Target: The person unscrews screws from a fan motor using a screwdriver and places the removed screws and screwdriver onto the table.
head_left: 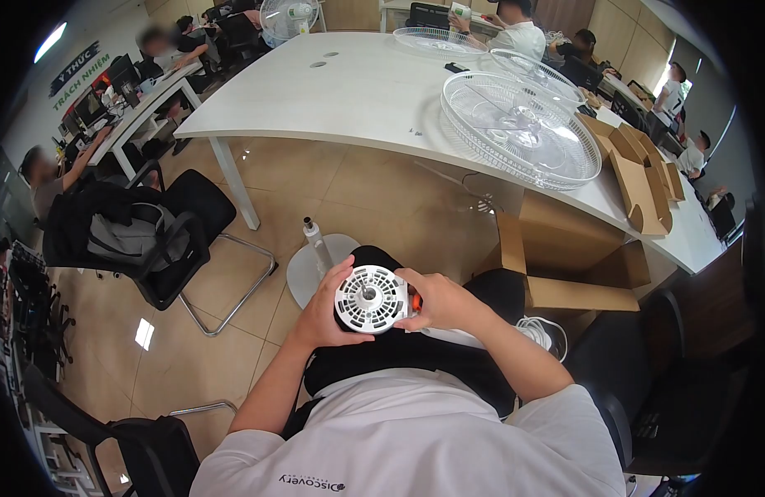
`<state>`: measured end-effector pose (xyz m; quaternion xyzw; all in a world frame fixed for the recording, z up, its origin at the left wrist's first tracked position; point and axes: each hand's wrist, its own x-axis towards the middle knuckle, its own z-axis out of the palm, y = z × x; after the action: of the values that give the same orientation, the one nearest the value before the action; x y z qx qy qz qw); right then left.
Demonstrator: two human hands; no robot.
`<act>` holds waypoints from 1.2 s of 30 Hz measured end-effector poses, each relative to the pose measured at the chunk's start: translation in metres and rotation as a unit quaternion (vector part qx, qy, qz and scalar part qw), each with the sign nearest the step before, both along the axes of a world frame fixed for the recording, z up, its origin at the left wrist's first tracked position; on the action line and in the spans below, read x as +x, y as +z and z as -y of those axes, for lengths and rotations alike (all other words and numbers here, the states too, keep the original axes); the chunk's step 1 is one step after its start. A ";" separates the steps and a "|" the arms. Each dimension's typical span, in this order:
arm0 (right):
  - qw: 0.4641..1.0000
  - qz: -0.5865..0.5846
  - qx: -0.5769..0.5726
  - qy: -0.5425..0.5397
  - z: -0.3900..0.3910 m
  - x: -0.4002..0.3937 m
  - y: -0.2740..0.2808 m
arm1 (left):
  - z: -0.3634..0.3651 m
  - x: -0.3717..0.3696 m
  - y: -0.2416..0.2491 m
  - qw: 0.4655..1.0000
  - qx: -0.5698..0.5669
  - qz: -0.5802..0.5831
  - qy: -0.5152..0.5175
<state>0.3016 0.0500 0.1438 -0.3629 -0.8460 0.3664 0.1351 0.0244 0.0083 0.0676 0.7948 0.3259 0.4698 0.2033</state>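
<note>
Above my lap I hold a white fan motor housing [371,299], its round slotted face turned up with a shaft hub in the middle. My left hand [321,308] wraps around its left side. On the opposite side, the fingers of my right hand [439,301] grip the edge. A small orange-red part [416,302] shows beside the right fingers; what it is I cannot make out. Just beyond my left hand, a white round fan base [298,280] rests on the floor, with a pole [315,242] rising from it.
Ahead stands a white table [341,91] carrying several fan grilles [519,128] and opened cardboard pieces [635,174]. An open cardboard box [577,290] is at my right. Black chairs [204,207] stand around me. Other people sit or stand farther off.
</note>
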 end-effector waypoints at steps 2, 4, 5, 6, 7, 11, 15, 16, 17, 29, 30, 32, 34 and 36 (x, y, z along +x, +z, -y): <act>1.000 -0.002 -0.001 0.000 -0.001 0.000 -0.001 | 0.003 -0.002 0.000 1.000 0.014 0.008 0.024; 1.000 -0.004 -0.002 0.001 -0.001 0.001 -0.001 | 0.004 0.000 -0.003 0.997 0.065 -0.008 0.039; 1.000 -0.002 -0.003 0.003 -0.001 0.001 -0.001 | 0.004 0.000 -0.005 0.992 0.116 -0.023 0.054; 1.000 0.000 -0.004 0.006 -0.001 0.001 -0.001 | 0.004 -0.001 -0.001 0.992 0.116 -0.023 0.054; 1.000 0.000 -0.004 0.005 -0.002 0.001 -0.001 | 0.003 -0.003 0.003 0.982 0.168 -0.050 0.066; 1.000 0.002 0.014 0.004 -0.002 0.001 -0.003 | 0.004 -0.004 0.014 0.965 0.238 -0.093 0.055; 1.000 0.014 0.014 0.012 -0.003 0.002 0.000 | 0.002 -0.008 0.013 0.957 0.254 -0.129 0.049; 1.000 0.013 0.014 0.012 -0.003 0.002 -0.001 | 0.003 -0.007 0.016 0.957 0.256 -0.132 0.046; 1.000 0.018 0.011 0.010 -0.003 0.001 -0.001 | 0.003 -0.007 0.018 0.956 0.258 -0.135 0.043; 0.999 0.023 0.019 0.023 -0.003 0.005 -0.002 | 0.004 -0.001 -0.001 0.962 0.247 -0.099 0.059; 0.999 0.020 0.021 0.027 -0.003 0.005 -0.001 | 0.004 0.001 0.001 0.962 0.248 -0.099 0.059; 0.999 0.022 0.021 0.029 -0.005 0.006 0.000 | 0.005 0.008 0.006 0.971 0.214 -0.066 0.083; 0.999 0.025 0.021 0.030 -0.007 0.008 -0.004 | 0.004 0.005 -0.001 0.976 0.195 -0.068 0.071; 0.992 -0.012 0.118 0.031 -0.010 0.007 -0.006 | 0.003 0.003 -0.001 0.980 0.177 -0.070 0.061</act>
<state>0.3082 0.0596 0.1378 -0.3138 -0.8925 0.2722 0.1756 0.0271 0.0050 0.0661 0.8277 0.2987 0.4750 0.0072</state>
